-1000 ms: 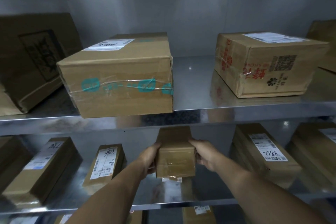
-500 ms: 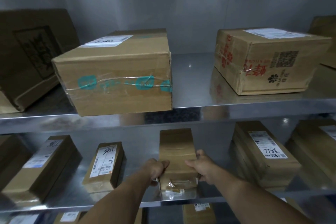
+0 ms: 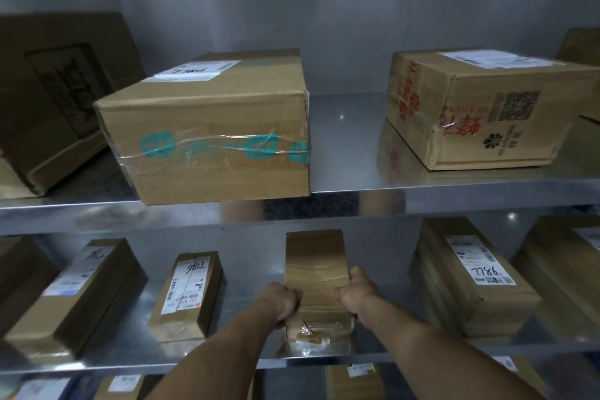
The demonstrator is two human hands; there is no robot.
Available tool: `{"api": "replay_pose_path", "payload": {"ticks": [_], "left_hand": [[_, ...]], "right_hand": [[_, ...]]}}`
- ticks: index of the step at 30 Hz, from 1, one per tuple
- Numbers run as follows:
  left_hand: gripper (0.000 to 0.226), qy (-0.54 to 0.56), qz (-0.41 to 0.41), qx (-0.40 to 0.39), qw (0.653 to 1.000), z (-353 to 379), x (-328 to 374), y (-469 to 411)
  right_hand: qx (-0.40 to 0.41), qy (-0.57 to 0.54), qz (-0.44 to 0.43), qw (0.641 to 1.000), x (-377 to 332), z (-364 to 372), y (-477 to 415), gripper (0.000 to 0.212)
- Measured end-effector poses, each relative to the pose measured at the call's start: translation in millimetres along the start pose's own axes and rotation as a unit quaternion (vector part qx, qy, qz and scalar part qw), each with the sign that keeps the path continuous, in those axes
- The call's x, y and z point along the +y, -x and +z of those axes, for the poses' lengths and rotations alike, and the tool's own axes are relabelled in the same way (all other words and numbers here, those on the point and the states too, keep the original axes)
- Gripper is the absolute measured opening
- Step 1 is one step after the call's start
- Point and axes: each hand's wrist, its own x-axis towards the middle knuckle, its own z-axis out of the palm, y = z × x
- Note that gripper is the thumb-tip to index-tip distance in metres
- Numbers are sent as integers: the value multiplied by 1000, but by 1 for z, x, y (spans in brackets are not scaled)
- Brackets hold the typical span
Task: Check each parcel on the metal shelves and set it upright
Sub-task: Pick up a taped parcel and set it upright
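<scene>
Both hands (image 3: 319,300) around small parcel (image 3: 316,273), shelf (image 3: 246,282).

Single head-worn wide-angle view, forward and down, close to the metal shelves (image 3: 344,146)

Two hands: left hand (image 3: 282,302), right hand (image 3: 357,295). The upper shelf (image 3: 422,201) carries four parcels (image 3: 65,101) (image 3: 207,140) (image 3: 487,114) (image 3: 584,49). The middle shelf (image 3: 130,364) carries five clear parcels (image 3: 71,295) (image 3: 188,292) (image 3: 470,276) (image 3: 565,269), counting the unlabelled parcel (image 3: 315,256) both hands grip. Four lower parcels (image 3: 42,390) (image 3: 123,383) (image 3: 357,380) (image 3: 513,367) peek out below, cut off.
</scene>
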Motion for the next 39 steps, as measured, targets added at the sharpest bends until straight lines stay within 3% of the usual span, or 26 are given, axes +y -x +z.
{"api": "replay_pose_path", "payload": {"ticks": [3,7,11,13,15,17,20,23,29,34,39], "left_hand": [[33,54,-5,-1,999,-6,-1,1],[48,130,-32,9,991,-17,-7,-1],[53,180,-44,72,980,-30,-15,-12],[53,213,-36,51,975,-32,-15,-13],[52,271,-32,-3,962,-34,-10,-6],[54,376,-25,-82,922,-33,-3,4],[51,447,4,-108,888,-34,5,13],[43,438,30,-96,893,-36,8,17],[47,329,50,-49,942,-40,11,11],[33,265,69,-31,961,-33,12,2],[27,190,62,-6,980,-25,8,0]], "right_hand": [[-24,-21,-5,999,6,-5,-9,53],[-68,-94,5,993,9,-20,-3,25],[-107,-216,26,970,5,-30,6,15],[-133,-270,34,953,1,-35,11,11],[-169,-296,34,939,-2,-36,14,25],[-196,-315,42,928,-2,-37,16,36],[-207,-332,35,920,-1,-34,21,48],[-187,-294,11,937,-6,-31,25,44],[-114,-169,-18,979,-16,-32,24,18],[-156,-212,-8,965,-26,-24,17,44],[-156,-132,-18,979,-27,-18,12,63]]}}
